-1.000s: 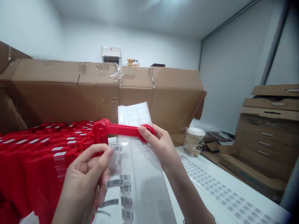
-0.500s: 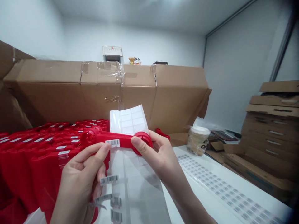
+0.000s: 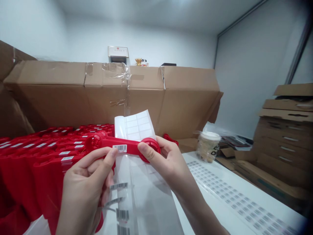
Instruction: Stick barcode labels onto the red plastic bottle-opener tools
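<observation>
A red plastic piece [image 3: 129,146], long with a round ring-like end on each side, is held up level in front of me. My right hand [image 3: 168,160] grips its right end, thumb on the near face and fingers behind. A white barcode sticker [image 3: 120,148] lies on the near face, left of its middle. My left hand [image 3: 89,182] has thumb and index finger closed at that sticker's left edge. Strips of barcode stickers [image 3: 119,186] hang beside its lower fingers, which are partly hidden. Behind and below the piece lies a white sheet of blank labels [image 3: 138,125].
Rows of similar red pieces [image 3: 44,169] with barcode stickers stand at left. A large cardboard box [image 3: 102,98] spans the back. On the white table [image 3: 187,209] at right are a barcode sticker sheet [image 3: 234,195] and a lidded cup [image 3: 208,147]. Cardboard boxes [image 3: 283,140] are stacked far right.
My left hand and the hanging sticker strips have shifted slightly right. The sticker on the red piece appears a little further right and higher. The right hand keeps its grip.
</observation>
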The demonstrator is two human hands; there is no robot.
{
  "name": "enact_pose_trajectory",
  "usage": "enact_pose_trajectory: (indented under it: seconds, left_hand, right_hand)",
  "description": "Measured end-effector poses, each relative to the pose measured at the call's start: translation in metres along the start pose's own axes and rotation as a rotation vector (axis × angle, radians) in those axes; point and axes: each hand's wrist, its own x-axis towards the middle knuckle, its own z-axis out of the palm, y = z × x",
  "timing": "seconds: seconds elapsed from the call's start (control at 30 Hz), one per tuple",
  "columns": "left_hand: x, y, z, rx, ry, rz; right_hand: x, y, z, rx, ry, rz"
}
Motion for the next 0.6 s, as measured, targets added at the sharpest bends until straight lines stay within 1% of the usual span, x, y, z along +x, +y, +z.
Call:
enact_pose_trajectory:
  seconds: [0.13,0.27,0.47,0.6]
  left_hand:
    - [0.001,-0.001,-0.001,0.022,-0.002,-0.004]
    - [0.004,-0.003,0.002,0.05,0.016,0.016]
    - [0.007,-0.008,0.008,0.134,0.029,0.146]
    - [0.015,-0.01,0.008,0.232,0.007,0.197]
  right_hand:
    - [0.001,0.0,0.0,-0.031,0.02,0.004]
    - [0.0,-0.001,0.001,-0.022,0.01,-0.007]
    - [-0.001,-0.001,0.006,-0.035,0.042,-0.057]
    - [0.002,0.002,0.005,-0.09,0.062,-0.055]
